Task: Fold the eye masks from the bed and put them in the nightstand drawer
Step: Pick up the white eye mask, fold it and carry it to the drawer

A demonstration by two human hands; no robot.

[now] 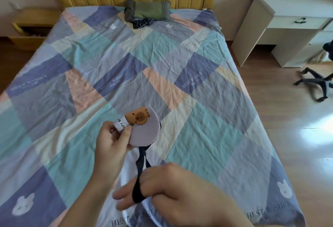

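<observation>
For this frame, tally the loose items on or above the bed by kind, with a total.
Eye masks: 1, the lilac eye mask held over the bedspread, black strap looped on the right hand, body pinched by the left hand.
Pillows: 1, green pillow.
Dark checked cloths: 1, dark cloth.
Total: 3

Lilac eye mask [144, 131], black strap [139, 176], pastel patchwork bedsheet [198, 122]

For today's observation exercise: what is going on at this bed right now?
A person stands at the foot of the bed. Their left hand holds a folded lilac eye mask with a capybara picture, while the right hand has the mask's black strap looped around a finger. The yellow nightstand beside the headboard has its drawer open.
</observation>
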